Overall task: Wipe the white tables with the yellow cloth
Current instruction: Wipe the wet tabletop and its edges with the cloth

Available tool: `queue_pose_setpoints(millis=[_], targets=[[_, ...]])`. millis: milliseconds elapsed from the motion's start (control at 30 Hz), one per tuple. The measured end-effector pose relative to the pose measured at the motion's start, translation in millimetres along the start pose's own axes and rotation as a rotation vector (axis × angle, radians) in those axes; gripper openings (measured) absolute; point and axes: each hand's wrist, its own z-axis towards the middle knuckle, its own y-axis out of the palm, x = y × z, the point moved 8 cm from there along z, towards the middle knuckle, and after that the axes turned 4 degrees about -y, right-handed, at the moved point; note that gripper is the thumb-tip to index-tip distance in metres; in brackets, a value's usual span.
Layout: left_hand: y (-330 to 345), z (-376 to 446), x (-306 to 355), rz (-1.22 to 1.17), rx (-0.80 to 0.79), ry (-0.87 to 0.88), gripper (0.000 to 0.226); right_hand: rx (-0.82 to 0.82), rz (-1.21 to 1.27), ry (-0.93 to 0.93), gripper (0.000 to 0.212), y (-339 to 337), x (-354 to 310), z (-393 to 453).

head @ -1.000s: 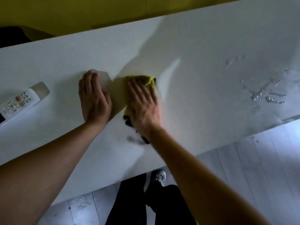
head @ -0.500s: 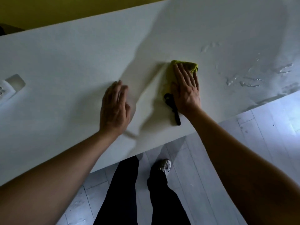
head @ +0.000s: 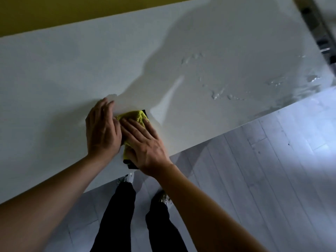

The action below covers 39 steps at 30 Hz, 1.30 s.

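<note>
Yellow cloth (head: 136,117) flat on white tabletop (head: 54,73) near its front edge, long axis running front to back. Right hand (head: 145,144) pressed on it, fingers (head: 131,126) spread; left hand (head: 102,130) flat alongside, touching. Water droplets (head: 218,94) well to the right.

Bare forearms (head: 54,202), black trousers (head: 116,215), pale shoes (head: 164,198)

I see my left hand (head: 102,128) lying flat just beside my right hand (head: 145,144), blocking passage leftward, while the white table (head: 54,79) lies open beyond and rightward up to scattered water droplets (head: 221,93).
</note>
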Motion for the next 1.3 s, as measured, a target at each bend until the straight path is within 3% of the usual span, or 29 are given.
queue_pose_setpoints(millis=[333,567,767,933,1033,1167,1300], targets=[[68,22,123,0.024,-0.013,0.245,0.052,0.168,-0.068,0.355,0.059,-102,214,-86],[75,76,108,0.146,0.030,0.119,0.063,0.289,-0.084,0.721,0.069,-156,337,-125],[79,78,103,0.126,0.027,0.088,0.065,0.325,-0.064,0.731,0.072,-143,309,-113],[75,78,103,0.076,0.068,0.097,0.060,0.210,0.023,0.350,0.064,-87,175,-58],[72,78,102,0.065,0.103,0.110,0.058,0.110,-0.009,0.236,0.062,-61,131,-41],[72,78,102,0.090,0.120,0.137,0.057,0.058,-0.051,0.114,0.065,-64,158,-38],[73,78,102,0.082,0.114,0.135,0.058,0.208,-0.036,0.403,0.068,-108,258,-56]])
